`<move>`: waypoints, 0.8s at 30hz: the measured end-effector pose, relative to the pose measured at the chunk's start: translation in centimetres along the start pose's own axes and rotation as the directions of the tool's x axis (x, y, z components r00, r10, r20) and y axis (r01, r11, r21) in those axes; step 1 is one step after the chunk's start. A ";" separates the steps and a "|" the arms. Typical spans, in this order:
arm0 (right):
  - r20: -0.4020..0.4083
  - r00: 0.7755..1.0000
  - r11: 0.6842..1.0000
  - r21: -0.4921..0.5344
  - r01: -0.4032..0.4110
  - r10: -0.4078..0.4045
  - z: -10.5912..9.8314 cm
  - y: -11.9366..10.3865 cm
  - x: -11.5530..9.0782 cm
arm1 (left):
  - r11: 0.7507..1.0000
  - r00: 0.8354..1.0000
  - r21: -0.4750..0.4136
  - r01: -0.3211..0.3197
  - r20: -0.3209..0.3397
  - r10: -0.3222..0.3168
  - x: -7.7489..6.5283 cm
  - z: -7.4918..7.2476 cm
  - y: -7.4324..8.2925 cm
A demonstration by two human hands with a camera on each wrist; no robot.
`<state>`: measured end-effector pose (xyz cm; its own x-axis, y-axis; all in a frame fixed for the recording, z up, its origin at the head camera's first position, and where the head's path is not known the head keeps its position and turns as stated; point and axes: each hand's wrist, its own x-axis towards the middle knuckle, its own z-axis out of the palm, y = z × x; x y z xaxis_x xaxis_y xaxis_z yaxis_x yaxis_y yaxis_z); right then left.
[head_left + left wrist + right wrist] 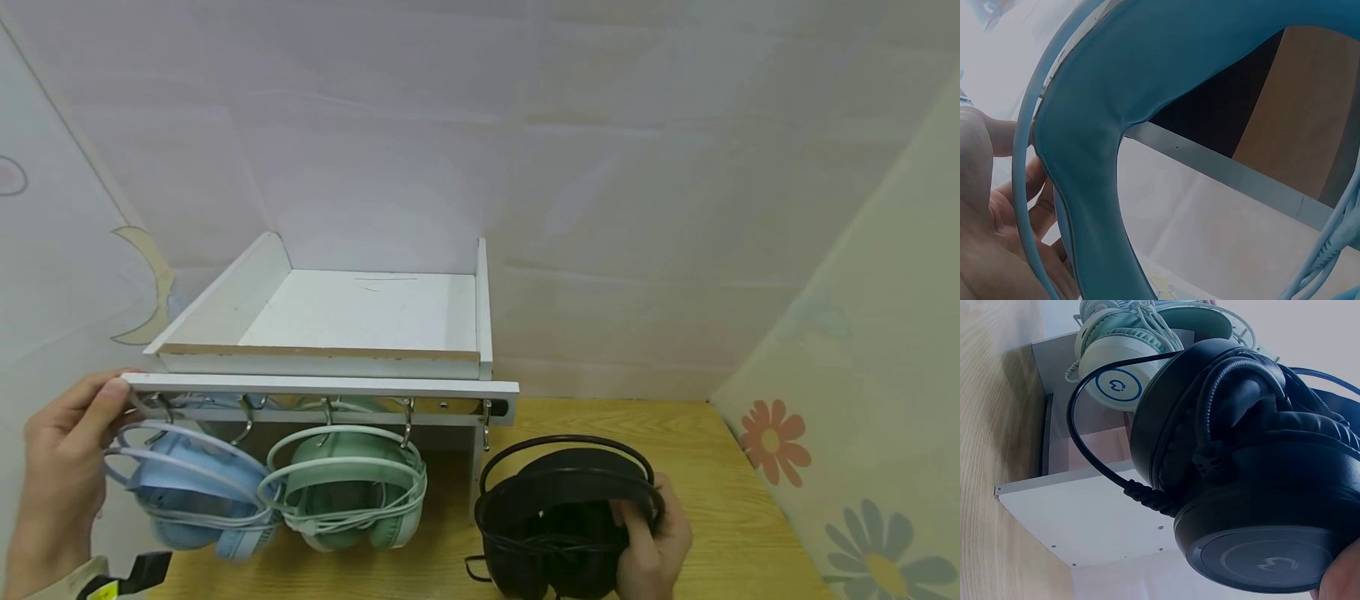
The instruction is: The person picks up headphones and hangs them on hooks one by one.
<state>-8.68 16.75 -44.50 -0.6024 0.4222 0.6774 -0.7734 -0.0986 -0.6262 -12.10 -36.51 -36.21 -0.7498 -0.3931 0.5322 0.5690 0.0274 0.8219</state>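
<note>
My right hand (652, 542) grips black headphones (566, 479) by one side, to the right of a white hook rack (322, 386). Their cable is bundled around the ear cups, and a pale logo shows on one cup in the right wrist view. At the rack's left end my left hand (71, 458) holds the rail, thumb in front. Blue headphones (198, 475) hang at the left of the rail, close to that hand, and fill much of the left wrist view. Green headphones (352, 475) hang beside them near the middle.
Several metal hooks (486, 423) line the rail, the rightmost bare. Above it sits an open white shelf tray (367, 308). The rack stands on a wood-grain tabletop (720, 500). Pale cloth (637, 208) covers the back, and a flower-print sheet (862, 417) closes the right side.
</note>
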 end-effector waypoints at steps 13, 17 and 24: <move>0.041 0.999 1.000 -0.008 0.004 -0.004 0.5 0.2 -0.1 | 0.998 1.000 0.056 0.000 0.010 0.000 0.1 0.0 0.0; 0.064 0.998 1.000 -0.009 0.005 -0.005 0.7 0.4 -0.2 | 0.995 1.000 0.100 0.000 0.002 0.000 -0.1 0.0 0.1; 0.101 0.995 1.000 0.007 0.025 -0.026 1.1 0.8 -0.3 | 0.995 1.000 0.104 -0.002 -0.007 0.002 -0.1 -0.1 -0.1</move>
<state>-9.36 15.58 -44.79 -0.5990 0.3315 0.7289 -0.7897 -0.0940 -0.6063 -12.02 -36.54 -36.35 -0.7462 -0.3990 0.5329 0.5322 0.1234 0.8376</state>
